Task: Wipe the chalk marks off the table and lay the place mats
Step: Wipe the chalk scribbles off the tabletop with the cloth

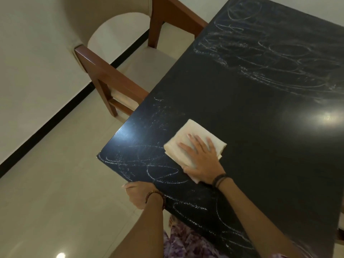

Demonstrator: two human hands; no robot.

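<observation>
Right hand (202,161) flat, fingers (195,143) spread and straight, arm stretched forward; left hand (138,194) curled at the near edge, banded wrist bent

Bare forearms, dark wristbands (220,180), beaded bracelet (155,195) (purple floral garment (186,243)).

No readable text, label, brand, number or sign appears anywhere. The chalk marks (260,58) on the black table (242,112) are only loops and scribbles that form no letters or digits, and the folded cloth (193,140) carries no print.
</observation>
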